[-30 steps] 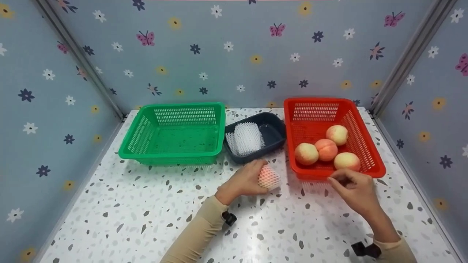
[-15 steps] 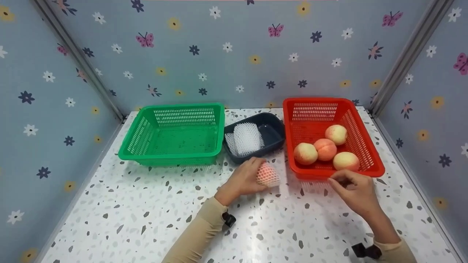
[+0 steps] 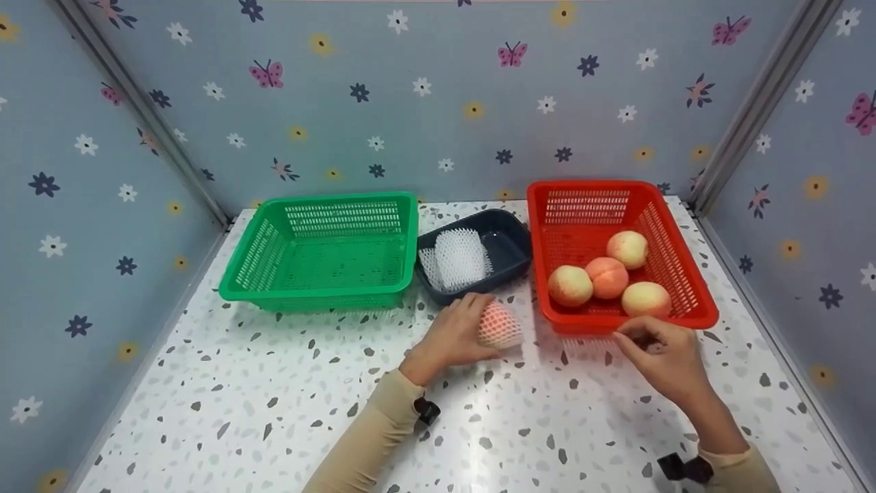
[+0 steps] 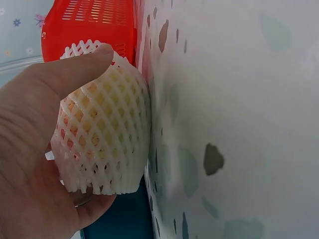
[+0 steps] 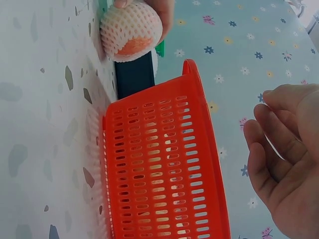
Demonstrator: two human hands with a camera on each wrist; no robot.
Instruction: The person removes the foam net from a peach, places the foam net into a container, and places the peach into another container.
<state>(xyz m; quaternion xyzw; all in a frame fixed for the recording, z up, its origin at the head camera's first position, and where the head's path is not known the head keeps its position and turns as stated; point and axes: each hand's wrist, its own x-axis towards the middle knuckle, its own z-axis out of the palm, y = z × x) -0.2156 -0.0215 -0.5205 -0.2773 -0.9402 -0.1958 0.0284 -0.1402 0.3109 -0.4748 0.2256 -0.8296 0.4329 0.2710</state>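
Note:
My left hand (image 3: 455, 332) grips a peach (image 3: 498, 323) wrapped in a white foam net, just above or on the table in front of the dark tray. In the left wrist view the thumb lies along one side of the foam net (image 4: 107, 124), with fingers on the other side. Beside the front rim of the red basket (image 3: 564, 320), my right hand (image 3: 667, 356) hovers with loosely curled fingers and holds nothing. Several bare peaches (image 3: 606, 277) lie inside that basket. White foam nets (image 3: 460, 259) are piled in the dark blue tray (image 3: 508, 250).
At the left stands a green basket (image 3: 318, 298), with nothing seen inside. The dark tray sits between the two baskets. A patterned wall (image 3: 438, 96) closes off the back and sides of the speckled table (image 3: 308, 411).
The left hand has shifted slightly up and away with the netted peach, which has turned a little. The right hand stays by the red basket. The view has shifted slightly.

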